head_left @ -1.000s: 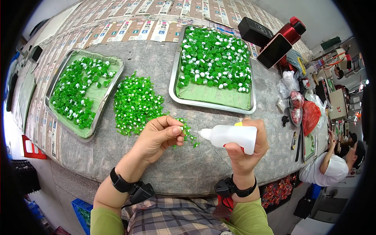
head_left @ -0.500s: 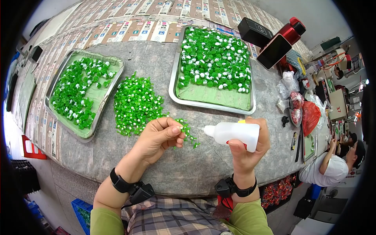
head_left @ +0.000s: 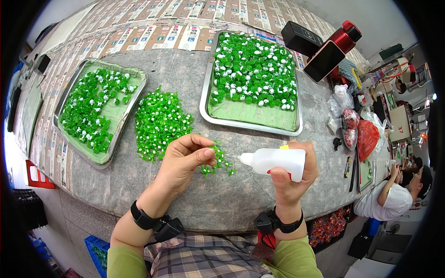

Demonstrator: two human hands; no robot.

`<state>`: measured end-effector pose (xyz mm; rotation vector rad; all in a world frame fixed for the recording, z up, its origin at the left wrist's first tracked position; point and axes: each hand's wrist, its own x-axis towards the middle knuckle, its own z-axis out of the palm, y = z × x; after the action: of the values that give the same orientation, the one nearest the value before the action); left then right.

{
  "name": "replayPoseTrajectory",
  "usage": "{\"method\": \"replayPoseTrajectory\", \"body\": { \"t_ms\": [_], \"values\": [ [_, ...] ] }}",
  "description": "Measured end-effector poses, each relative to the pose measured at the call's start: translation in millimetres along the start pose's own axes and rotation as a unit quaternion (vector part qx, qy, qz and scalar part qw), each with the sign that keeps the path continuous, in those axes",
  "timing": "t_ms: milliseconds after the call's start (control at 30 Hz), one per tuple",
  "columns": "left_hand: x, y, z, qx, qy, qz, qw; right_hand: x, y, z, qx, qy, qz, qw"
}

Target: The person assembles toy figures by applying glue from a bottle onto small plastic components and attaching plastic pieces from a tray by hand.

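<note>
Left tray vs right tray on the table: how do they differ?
Left tray: pieces cluster toward its left, baring lining along its right side; right tray: pieces cover most of it, baring a strip at the near edge.
Left tray looks skewed; right tray nearly square-on.
Shared: metal rims, green lining, green-and-white pieces.

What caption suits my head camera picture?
Left hand pinching a tiny whitish piece, right hand gripping a white plastic squeeze bottle, near heaped small green-and-white pieces.

Two lime-green fabric sleeves [head_left: 296, 257], one grey plaid cloth garment [head_left: 204, 255] and two black wrist straps [head_left: 143, 217], each bearing one boxy black module [head_left: 169, 230], are being worn.
</note>
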<state>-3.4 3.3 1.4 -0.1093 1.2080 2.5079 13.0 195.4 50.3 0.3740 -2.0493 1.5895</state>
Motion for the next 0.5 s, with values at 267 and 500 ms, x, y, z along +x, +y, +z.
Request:
{"method": "replayPoseTrajectory", "body": {
  "t_ms": [267,500],
  "values": [
    [-0.9,0.8,0.6,0.002,0.003,0.001,1.0,2.3,-0.3,0.1,-0.039,-0.018,-0.02,0.999],
    [-0.2,1.4,-0.1,-0.003,0.005,-0.001,1.0,13.3,0.0,-19.8,0.1,0.087,0.096,0.986]
  ]
}}
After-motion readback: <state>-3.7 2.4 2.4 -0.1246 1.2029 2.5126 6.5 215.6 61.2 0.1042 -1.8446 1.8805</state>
